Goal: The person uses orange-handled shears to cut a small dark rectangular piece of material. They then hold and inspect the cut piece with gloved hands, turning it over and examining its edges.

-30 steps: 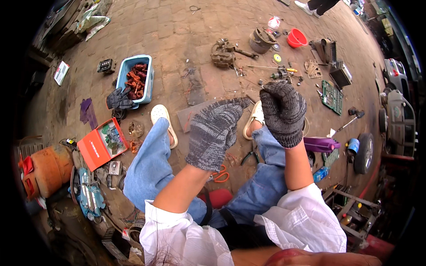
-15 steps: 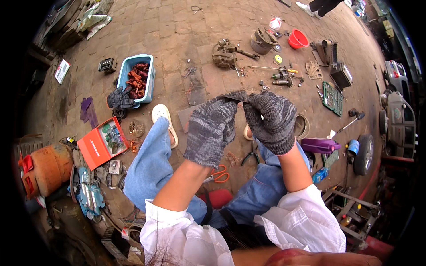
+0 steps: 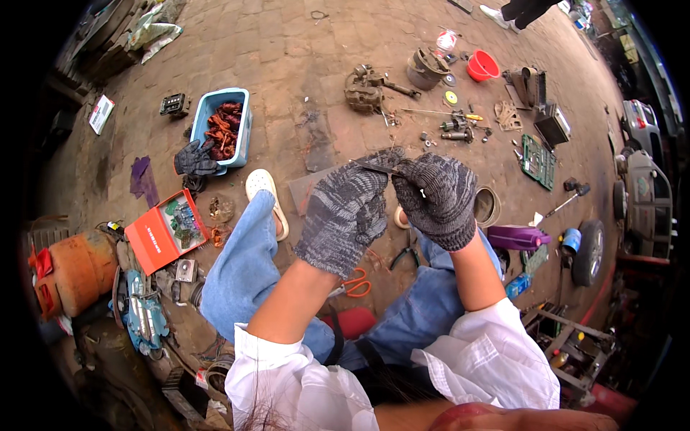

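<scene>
I see a thin dark strip [image 3: 375,168] pinched between my two gloved hands, held above my knees over the brick floor. My left hand [image 3: 346,210] has its grip closed on the strip's near end; my right hand [image 3: 436,197] has its fingertips shut on the other end, the two touching. Orange-handled scissors [image 3: 353,284] lie on the floor below my wrists. Farther toward the floor's left edge stand a blue tub [image 3: 241,122] of rusty parts and an open red box [image 3: 154,237].
</scene>
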Demonstrator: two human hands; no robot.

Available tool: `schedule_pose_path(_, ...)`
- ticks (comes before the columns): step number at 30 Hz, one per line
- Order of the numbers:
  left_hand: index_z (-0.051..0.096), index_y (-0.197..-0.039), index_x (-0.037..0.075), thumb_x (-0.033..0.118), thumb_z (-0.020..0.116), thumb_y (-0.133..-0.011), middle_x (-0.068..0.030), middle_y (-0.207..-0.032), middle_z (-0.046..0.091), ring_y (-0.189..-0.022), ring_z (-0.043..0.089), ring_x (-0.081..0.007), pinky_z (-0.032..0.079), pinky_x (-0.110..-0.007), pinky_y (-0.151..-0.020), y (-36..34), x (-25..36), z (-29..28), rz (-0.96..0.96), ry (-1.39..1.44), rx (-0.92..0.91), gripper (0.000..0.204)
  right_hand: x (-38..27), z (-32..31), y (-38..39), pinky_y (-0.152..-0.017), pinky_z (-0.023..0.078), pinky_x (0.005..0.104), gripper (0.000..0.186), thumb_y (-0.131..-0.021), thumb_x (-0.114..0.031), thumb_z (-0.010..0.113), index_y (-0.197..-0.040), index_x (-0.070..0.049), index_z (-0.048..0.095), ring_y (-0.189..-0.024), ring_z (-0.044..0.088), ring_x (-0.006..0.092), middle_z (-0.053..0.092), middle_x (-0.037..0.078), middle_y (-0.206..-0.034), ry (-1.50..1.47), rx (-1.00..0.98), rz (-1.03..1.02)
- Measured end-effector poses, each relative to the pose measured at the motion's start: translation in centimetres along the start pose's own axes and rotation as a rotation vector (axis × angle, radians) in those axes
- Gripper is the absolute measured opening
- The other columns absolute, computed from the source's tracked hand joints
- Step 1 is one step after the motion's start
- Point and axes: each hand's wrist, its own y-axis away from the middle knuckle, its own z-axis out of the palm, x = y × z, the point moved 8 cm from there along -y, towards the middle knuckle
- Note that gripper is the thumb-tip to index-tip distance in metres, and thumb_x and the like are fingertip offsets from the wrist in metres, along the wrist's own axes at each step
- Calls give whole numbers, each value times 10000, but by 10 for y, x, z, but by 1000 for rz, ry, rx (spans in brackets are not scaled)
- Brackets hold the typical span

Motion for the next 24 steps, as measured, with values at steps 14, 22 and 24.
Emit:
schedule_pose_path(14,538,-961,2,53,525,-730,-52,-746,533,-660,528,-172,436,-273,-564,4,-24,17,-70,171,-12,237,0,1,-3,-490,412,325,167,-668,-60,630,-834,-79,618,-541,542,251,552,95,-637,17,51,66)
schedule_pose_path(22,493,-1028,13,76,464,-777,-66,-857,536,-742,530,-167,438,-268,-610,4,-17,17,-149,397,-65,261,33,-24,11,-599,454,304,151,-699,-22,632,-838,-52,581,-653,579,261,582,109,-742,-82,354,120)
schedule_pose_path(24,482,-1045,16,81,449,-789,-70,-885,537,-762,530,-166,439,-266,-622,7,-23,21,-168,432,-122,267,7,-17,10,-569,445,324,167,-668,-20,634,-824,-55,586,-621,569,274,584,109,-731,-73,264,-45)
